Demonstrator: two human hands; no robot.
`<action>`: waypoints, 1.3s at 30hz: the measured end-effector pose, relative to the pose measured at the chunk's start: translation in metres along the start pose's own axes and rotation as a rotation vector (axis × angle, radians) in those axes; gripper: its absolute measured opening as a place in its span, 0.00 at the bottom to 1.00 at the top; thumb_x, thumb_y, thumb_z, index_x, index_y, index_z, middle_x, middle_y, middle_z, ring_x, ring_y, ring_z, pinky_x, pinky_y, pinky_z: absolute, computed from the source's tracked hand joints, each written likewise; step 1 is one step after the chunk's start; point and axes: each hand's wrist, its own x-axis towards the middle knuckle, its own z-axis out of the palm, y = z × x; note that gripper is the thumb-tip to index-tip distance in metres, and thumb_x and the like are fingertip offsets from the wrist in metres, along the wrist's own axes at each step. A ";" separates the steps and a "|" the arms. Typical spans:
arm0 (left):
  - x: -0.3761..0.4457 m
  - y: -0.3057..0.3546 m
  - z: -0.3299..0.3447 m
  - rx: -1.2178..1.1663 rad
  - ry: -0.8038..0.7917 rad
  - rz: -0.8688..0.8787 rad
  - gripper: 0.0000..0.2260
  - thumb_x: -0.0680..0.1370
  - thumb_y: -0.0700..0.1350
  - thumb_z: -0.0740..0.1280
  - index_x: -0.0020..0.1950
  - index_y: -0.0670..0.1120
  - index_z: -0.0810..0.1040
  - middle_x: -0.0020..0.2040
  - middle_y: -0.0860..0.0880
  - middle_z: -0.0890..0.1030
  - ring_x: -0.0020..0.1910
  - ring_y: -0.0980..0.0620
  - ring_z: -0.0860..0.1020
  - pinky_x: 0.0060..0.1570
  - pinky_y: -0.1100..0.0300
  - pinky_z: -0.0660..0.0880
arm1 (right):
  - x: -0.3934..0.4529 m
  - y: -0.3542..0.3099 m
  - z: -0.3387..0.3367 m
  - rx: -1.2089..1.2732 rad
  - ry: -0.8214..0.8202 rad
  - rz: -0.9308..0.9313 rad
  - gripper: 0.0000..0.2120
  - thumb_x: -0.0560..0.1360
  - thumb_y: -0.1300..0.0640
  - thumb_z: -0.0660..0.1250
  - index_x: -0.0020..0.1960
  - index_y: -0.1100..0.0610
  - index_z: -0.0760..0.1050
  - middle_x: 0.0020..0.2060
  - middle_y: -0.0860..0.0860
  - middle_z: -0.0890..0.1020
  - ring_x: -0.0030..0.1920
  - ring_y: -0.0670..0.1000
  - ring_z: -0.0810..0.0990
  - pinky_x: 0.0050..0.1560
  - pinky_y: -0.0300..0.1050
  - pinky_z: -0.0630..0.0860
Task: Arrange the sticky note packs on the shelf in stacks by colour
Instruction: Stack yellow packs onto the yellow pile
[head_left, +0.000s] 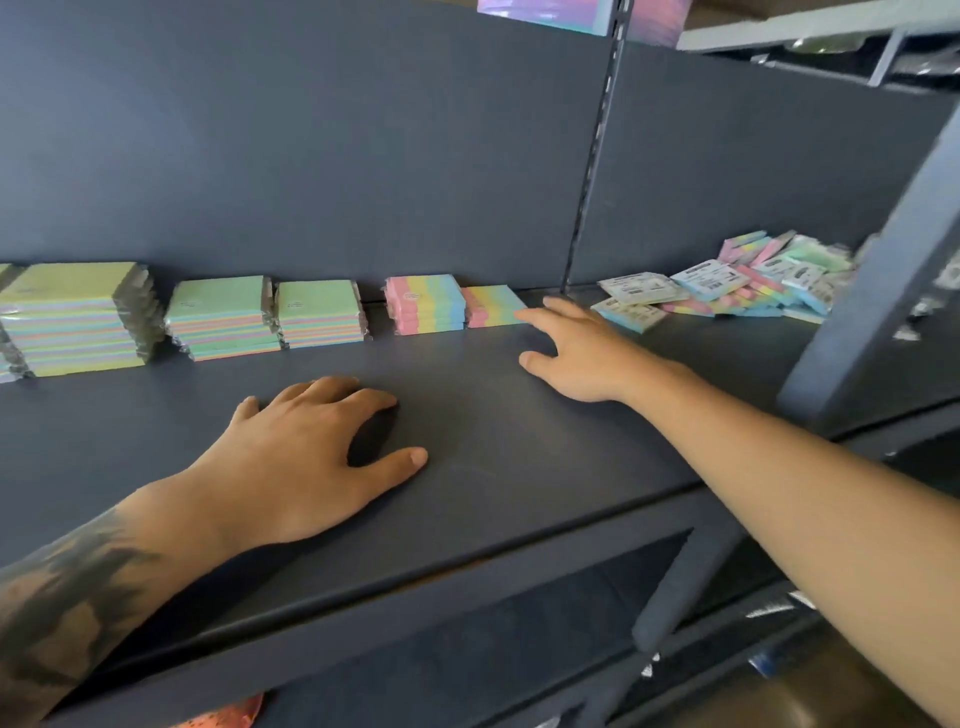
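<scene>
Nearest, the left hand (306, 452) lies flat on the shelf (493, 467), fingers loose, holding nothing. Further in, the right hand (576, 353) is spread wide and empty, fingertips at the low striped stack (492, 306). Beyond sit neat stacks (223, 317) along the back and a loose pile (727, 283) to the right. The packs look light, stiff little blocks in slick wrap, so I'd pinch them by opposite edges rather than the top face.
</scene>
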 end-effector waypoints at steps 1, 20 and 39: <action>-0.003 0.005 0.000 0.025 0.006 0.004 0.43 0.67 0.83 0.39 0.78 0.67 0.59 0.79 0.61 0.62 0.78 0.52 0.64 0.75 0.42 0.63 | -0.013 0.003 -0.001 0.000 -0.011 -0.008 0.29 0.83 0.40 0.59 0.82 0.39 0.56 0.83 0.45 0.51 0.82 0.55 0.50 0.80 0.57 0.55; -0.060 0.389 0.045 -0.240 0.306 0.109 0.17 0.77 0.64 0.66 0.64 0.62 0.79 0.64 0.59 0.78 0.63 0.52 0.77 0.61 0.56 0.72 | -0.282 0.282 -0.062 0.221 -0.170 -0.267 0.25 0.84 0.44 0.60 0.80 0.39 0.61 0.78 0.44 0.65 0.66 0.44 0.75 0.61 0.44 0.72; 0.235 0.470 0.005 -0.167 0.374 -0.304 0.19 0.74 0.51 0.67 0.65 0.57 0.77 0.61 0.48 0.81 0.58 0.41 0.78 0.60 0.49 0.75 | -0.056 0.420 -0.143 0.033 0.028 -0.269 0.22 0.82 0.46 0.64 0.76 0.43 0.68 0.73 0.49 0.73 0.68 0.55 0.74 0.66 0.51 0.73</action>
